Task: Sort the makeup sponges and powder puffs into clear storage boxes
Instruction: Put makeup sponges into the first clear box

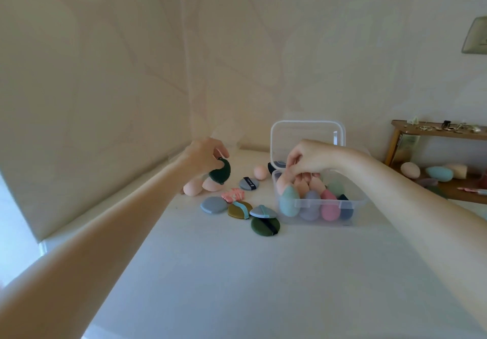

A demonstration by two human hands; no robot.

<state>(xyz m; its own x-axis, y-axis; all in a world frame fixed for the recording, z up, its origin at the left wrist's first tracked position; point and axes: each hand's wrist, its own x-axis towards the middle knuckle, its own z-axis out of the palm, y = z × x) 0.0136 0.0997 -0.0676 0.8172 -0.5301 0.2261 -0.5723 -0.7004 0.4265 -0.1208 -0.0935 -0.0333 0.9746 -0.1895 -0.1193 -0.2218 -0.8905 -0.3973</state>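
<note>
The left hand pinches a dark green puff above peach sponges. The right hand grips a peach sponge inside the clear box; loose puffs lie on the desk between.

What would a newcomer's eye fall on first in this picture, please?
Probably the clear box at centre right, packed with pastel sponges, where the right hand dips in. To its left, the left hand pinches a dark green puff above flat puffs scattered on the white table.
</note>
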